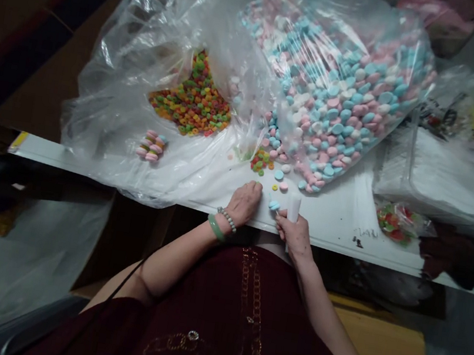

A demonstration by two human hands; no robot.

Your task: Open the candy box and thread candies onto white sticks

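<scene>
My right hand (295,233) is closed round a whitish, flat plastic piece (293,208) that stands up from the fist. At its thumb tip, light blue rounded pieces (274,205) sit on what looks like a thin stick. My left hand (245,204) rests at the table's front edge with its fingers curled together; what they hold, if anything, is hidden. Just beyond it lies a small heap of green, orange and yellow rings (261,160). A yellow ring (274,187), a blue rounded piece (279,175) and a pink one (284,186) lie between the hands and the bags.
A large clear bag (342,98) of pink, blue and white pieces stands behind. Left of it an open bag (120,65) holds coloured rings (194,106). Stacked pink-and-ring pieces (151,146) lie at left. White sleeves (446,173) and a dark phone-like object (469,259) are right.
</scene>
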